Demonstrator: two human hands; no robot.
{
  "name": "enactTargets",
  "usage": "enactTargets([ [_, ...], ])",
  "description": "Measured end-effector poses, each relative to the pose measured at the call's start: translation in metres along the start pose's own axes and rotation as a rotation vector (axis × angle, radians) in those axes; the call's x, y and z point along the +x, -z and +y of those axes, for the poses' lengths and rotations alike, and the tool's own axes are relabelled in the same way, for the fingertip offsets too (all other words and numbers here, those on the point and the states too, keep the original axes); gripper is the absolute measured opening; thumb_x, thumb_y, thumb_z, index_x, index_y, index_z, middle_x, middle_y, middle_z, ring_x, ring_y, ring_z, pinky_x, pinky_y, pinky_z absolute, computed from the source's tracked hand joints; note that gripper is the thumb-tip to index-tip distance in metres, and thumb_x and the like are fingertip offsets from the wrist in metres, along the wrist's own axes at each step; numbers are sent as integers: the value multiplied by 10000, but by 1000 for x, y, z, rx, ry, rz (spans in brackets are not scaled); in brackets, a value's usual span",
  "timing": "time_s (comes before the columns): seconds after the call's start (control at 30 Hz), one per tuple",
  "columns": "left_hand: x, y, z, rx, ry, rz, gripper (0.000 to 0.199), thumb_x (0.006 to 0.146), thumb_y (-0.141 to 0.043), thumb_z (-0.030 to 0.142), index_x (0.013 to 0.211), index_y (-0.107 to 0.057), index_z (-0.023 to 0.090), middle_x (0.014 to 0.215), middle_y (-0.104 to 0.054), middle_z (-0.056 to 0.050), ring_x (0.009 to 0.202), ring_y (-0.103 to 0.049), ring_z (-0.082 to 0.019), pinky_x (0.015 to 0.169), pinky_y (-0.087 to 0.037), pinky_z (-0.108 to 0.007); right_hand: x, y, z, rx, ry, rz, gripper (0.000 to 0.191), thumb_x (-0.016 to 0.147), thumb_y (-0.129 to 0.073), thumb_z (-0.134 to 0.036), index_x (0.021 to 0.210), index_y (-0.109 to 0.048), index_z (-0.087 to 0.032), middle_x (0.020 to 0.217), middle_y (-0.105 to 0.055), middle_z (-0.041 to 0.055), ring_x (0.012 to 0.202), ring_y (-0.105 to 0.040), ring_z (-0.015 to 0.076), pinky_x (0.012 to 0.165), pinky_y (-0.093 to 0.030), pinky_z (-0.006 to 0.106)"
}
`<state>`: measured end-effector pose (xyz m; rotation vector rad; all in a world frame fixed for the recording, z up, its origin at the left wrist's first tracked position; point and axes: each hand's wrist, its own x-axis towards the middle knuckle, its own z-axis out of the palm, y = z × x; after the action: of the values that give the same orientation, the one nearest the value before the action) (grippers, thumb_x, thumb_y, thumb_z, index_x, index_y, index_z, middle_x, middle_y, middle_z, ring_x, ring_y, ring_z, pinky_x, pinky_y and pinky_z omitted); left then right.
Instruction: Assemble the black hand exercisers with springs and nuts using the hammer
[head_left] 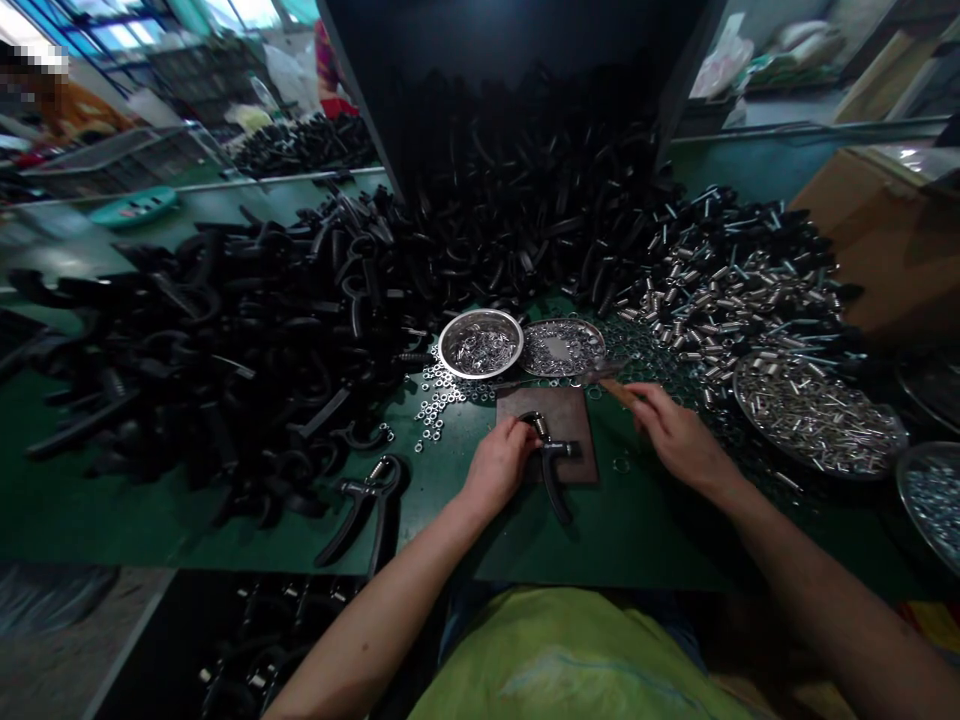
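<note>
My left hand is closed on a black hand grip strengthener with a small metal spring, pinching it near its curved top. It lies over a brown square plate on the green table. In my right hand is the wooden handle of a hammer. The hammer's head is blurred, near the right rim of a tray of small metal pins. Beside that tray stands a steel bowl of small metal parts. Another grip strengthener with a spring lies left of my left forearm.
Black plastic handles are heaped on the left and at the back. Springs and bolts are piled at right, behind a tray of metal pins. Loose nuts lie near the bowl. A cardboard box stands far right.
</note>
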<state>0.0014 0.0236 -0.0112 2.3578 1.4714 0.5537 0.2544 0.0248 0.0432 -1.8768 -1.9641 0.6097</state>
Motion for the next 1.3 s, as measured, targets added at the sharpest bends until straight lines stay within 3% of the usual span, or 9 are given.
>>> enactTargets([
  [0.13,-2,-1,3,158,-117,-20,226,939,-394,311,897,-577,186,860,-573,-44,795,-548,-160,685,-434,-248,-7,-16,-31,154,177,19,394,947,-290,-320,1297,-445,-227,912,-674,51,750,-628,178,674,-457,289],
  [0.23,-2,3,5,135,-80,3,217,935,-404,320,874,-575,201,838,-579,-35,799,-552,-157,685,-439,-245,-8,-30,-33,118,169,-64,367,912,-369,-317,1247,-508,-264,1027,-674,56,843,-636,205,723,-465,313],
  [0.43,-21,11,6,-46,118,87,273,857,-550,382,1052,-536,192,999,-581,-60,856,-569,-172,744,-459,-275,-45,-29,-3,619,-269,-52,470,893,-344,-528,1237,-476,-236,625,-532,-32,466,-483,110,422,-357,217],
  [0.57,-34,8,7,-62,276,68,158,853,-546,336,856,-561,178,827,-576,-33,725,-565,-159,648,-435,-260,-78,-47,6,790,-513,-56,570,855,-359,-596,1289,-403,-230,575,-457,-71,354,-322,71,332,-223,186],
  [0.67,-35,4,8,-64,312,85,152,846,-547,314,782,-553,177,781,-567,-24,697,-556,-150,627,-414,-249,-81,-52,-6,692,-447,-108,517,887,-330,-547,1250,-460,-203,567,-466,-52,401,-399,92,360,-287,198],
  [0.87,-33,4,6,-68,298,90,156,839,-555,318,778,-545,175,775,-560,-21,686,-542,-145,622,-399,-245,-65,-23,-50,264,113,179,376,940,-321,-354,1256,-495,-251,837,-645,46,689,-615,158,636,-482,284],
  [0.97,-34,4,7,-51,311,77,152,837,-554,313,776,-545,174,786,-563,-27,672,-540,-142,605,-394,-241,-60,-35,-53,-18,281,121,381,938,-317,-270,1271,-501,-244,930,-678,71,768,-650,185,670,-494,297],
  [1.1,-35,4,8,-10,318,47,133,828,-554,300,829,-562,167,828,-581,-47,702,-556,-161,627,-406,-257,-53,-53,-42,-216,285,-63,422,941,-332,-251,1352,-426,-278,1015,-689,41,784,-664,182,645,-501,287],
  [1.3,-32,18,6,-337,338,25,405,781,-603,257,1180,-546,220,832,-613,-10,694,-562,-148,658,-429,-259,-53,-30,-1,-433,142,281,414,959,-338,-310,1362,-425,-276,967,-679,38,720,-630,159,563,-422,264],
])
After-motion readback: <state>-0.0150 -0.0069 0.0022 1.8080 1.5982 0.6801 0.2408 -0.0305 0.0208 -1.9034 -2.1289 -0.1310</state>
